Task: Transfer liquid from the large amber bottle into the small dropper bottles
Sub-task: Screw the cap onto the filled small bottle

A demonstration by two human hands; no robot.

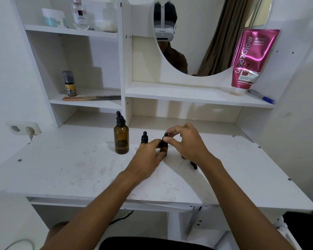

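The large amber bottle (121, 138) stands upright on the white desk (79, 168) with its black dropper cap on and a little liquid at the bottom. To its right stands a small dropper bottle (144, 138), mostly hidden behind my left hand. My left hand (148, 157) grips the body of a second small amber bottle (163, 147). My right hand (186, 141) pinches that bottle's black dropper cap (165, 135) from above. A black dropper (193, 165) lies on the desk under my right wrist, partly hidden.
A pink tube (249, 58) and a blue pen (262, 97) sit on the shelf under the round mirror (215, 33). A comb (90, 97) and a small can (70, 83) occupy the left shelf. A wall socket (23, 129) is at far left.
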